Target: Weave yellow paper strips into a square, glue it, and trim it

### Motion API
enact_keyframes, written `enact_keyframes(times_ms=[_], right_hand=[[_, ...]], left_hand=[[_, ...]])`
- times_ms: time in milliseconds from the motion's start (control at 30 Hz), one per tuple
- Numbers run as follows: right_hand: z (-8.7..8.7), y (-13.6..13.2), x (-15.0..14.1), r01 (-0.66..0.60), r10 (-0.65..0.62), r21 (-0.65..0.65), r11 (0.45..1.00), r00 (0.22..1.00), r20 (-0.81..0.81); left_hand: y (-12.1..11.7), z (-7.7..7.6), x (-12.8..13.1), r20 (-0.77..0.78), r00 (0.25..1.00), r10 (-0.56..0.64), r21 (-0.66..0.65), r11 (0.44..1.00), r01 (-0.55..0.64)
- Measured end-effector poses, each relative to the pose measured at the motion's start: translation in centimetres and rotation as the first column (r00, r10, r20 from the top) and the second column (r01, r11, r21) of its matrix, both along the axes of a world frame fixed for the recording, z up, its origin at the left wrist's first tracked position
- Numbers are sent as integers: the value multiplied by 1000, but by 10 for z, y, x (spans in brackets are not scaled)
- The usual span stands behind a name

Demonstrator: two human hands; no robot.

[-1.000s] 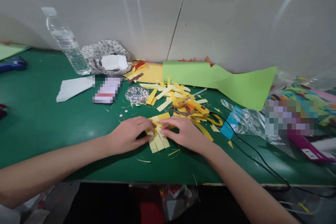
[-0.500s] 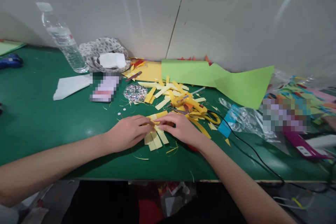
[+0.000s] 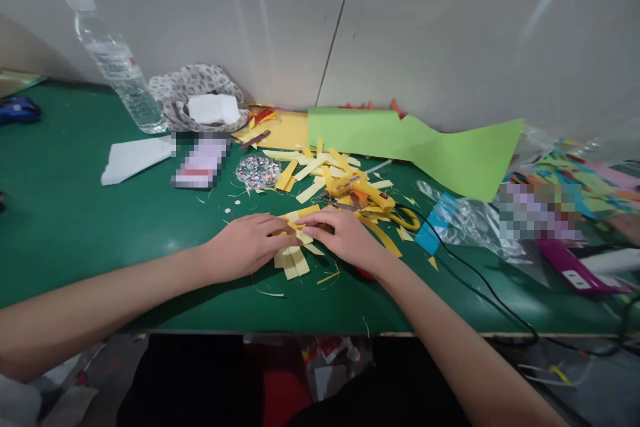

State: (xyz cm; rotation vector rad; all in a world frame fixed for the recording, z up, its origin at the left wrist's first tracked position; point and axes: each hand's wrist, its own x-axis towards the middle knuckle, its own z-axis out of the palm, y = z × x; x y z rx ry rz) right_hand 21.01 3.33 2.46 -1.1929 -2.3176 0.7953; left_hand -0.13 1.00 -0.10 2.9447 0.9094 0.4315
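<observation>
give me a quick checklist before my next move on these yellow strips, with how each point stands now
1. Left hand on the crossed strips: ok, fingers touch them.
2. Right hand on them too: ok.
3. Glue gun clear of loose strips: not ok, it lies among them.
4. Glue gun hot: cannot tell.
5. Scissors fully in view: not ok, the yellow handle shows but scraps and the gun crowd the rest.
6. Black cable clear of both hands: ok, it runs off to the right.
</observation>
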Motion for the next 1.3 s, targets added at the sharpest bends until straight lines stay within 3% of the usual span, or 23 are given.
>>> enact_keyframes(times_ms=[267,600,667,767,833,933,1033,1200,1300], right_hand=[[-3,1,-3,81,-86,-107,991,995,-44],[3,5,4,199,-184,109,974,974,-136],[6,13,18,303,-274,212,929,949,-155],[6,28,47,509,-517,413,755,850,-103],[1,36,64,513,-578,447,733,816,12],[-8,42,77,517,-587,342,785,797,140],[-13,44,77,553,-604,269,788,779,167],[-8,46,78,639,-655,197,743,756,18],[-1,46,86,616,-605,63,786,785,-131]], left_hand=[[0,-1,-2,-67,997,-27,30,999,29],[0,-3,-1,-47,999,1,-19,1000,-2],[0,-3,-1,-29,1000,3,-21,1000,-4],[0,-3,-1,-18,1000,14,-26,1000,-15],[0,-3,-1,-9,1000,22,-38,999,-22],[0,-3,-1,1,1000,22,-52,998,-22],[0,-4,-1,1,1000,21,-52,998,-21],[0,-4,-2,15,1000,21,-53,998,-20],[0,-4,-2,24,1000,17,-63,998,-15]])
